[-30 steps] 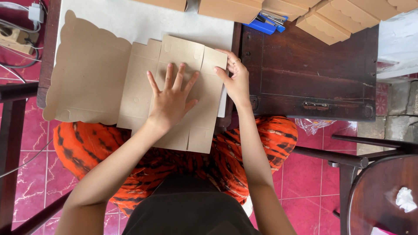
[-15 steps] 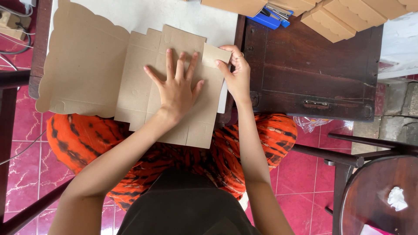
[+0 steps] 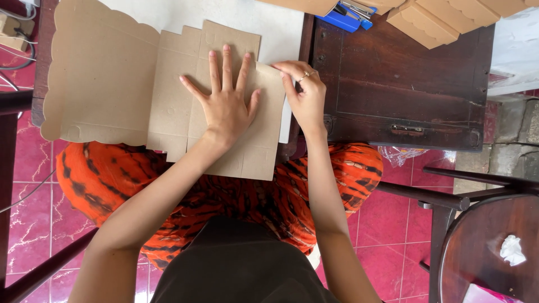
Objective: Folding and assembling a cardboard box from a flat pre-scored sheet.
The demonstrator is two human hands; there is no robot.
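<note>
A flat brown cardboard sheet (image 3: pixel 168 95) lies on the table (image 3: pixel 393 84), and part of it hangs over the edge above the person's orange and black lap. It is a box that is not made yet. It has cut flaps and fold lines, and a big wavy-edged part on the far left.

The left hand (image 3: pixel 227 104) lies flat on the middle of the cardboard. Its fingers are spread wide and it presses down. It holds nothing; it just keeps the sheet from moving.

The right hand (image 3: pixel 306 95) is at the right edge of the cardboard. Its fingers pinch a small side flap (image 3: pixel 269 76) in a narrow grip, and the flap looks bent up a little.

The work looks like it is near the start. Most of the sheet is flat, and no walls stand up. Only this one flap seems to be bending. All the other flaps and the wavy part are left to fold.

At the far side of the table are more folded cardboard boxes (image 3: pixel 438 22) and a blue tool (image 3: pixel 342 17). A round wooden stool (image 3: pixel 494 252) with a white crumpled paper (image 3: pixel 512 249) stands on the red floor at the right.
</note>
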